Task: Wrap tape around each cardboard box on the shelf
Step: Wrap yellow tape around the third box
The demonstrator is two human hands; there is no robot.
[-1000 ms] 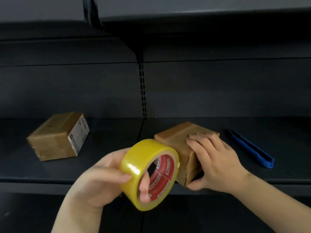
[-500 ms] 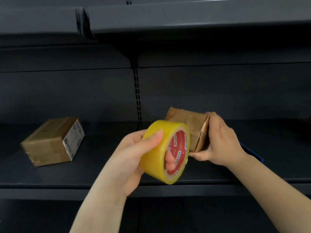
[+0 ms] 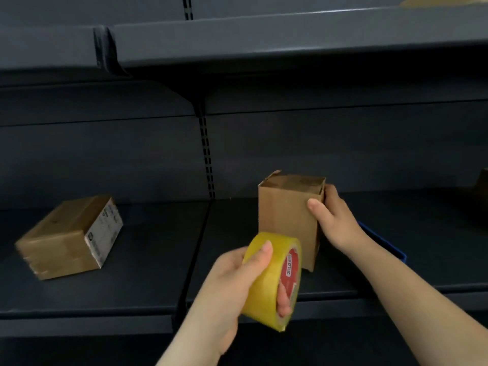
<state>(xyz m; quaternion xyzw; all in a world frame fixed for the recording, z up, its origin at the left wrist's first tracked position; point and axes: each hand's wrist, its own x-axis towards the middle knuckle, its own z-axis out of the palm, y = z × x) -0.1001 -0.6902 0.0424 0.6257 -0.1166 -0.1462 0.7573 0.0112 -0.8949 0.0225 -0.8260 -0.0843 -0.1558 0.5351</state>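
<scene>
Standing on end, the box (image 3: 289, 220) held by the right hand (image 3: 334, 219) could tip; the left hand (image 3: 237, 281) grips the tape roll (image 3: 272, 280).

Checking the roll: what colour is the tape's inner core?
Red with white lettering, on the tape roll held by the left hand; head view.

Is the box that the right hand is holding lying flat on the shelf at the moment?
No, the cardboard box stands on end on the shelf, steadied by the right hand.
</scene>
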